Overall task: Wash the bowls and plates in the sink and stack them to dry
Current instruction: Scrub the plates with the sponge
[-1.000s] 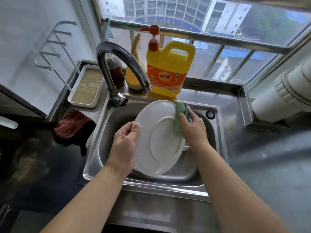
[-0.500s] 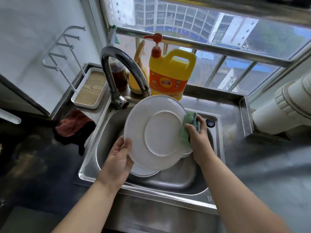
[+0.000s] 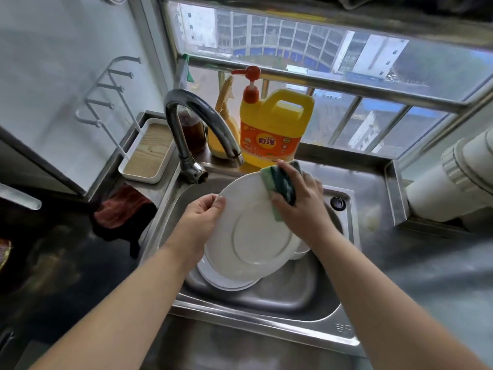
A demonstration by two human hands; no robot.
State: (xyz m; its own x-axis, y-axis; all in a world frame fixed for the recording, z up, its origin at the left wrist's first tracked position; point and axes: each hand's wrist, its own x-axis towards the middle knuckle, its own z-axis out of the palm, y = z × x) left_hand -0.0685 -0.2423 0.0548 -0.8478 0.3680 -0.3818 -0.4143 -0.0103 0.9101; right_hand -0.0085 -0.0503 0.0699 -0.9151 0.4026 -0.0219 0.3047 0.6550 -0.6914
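Stainless steel sink [image 3: 269,295] holds a second white plate [image 3: 226,281]. Round white ceramic plate [image 3: 256,236] tilted above it, underside up. Left hand [image 3: 198,225] grips its left rim; right hand [image 3: 298,206] presses a green scouring sponge [image 3: 280,185] on its upper edge.

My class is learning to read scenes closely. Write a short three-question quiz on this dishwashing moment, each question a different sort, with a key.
1. True or false: water is running from the tap.
2. Which hand holds the sponge? A left hand B right hand
3. Fill in: the held plate shows its ____ side to the camera.

Key: 1 false. 2 B. 3 under, since its foot ring faces up; another plate lies below in the sink.
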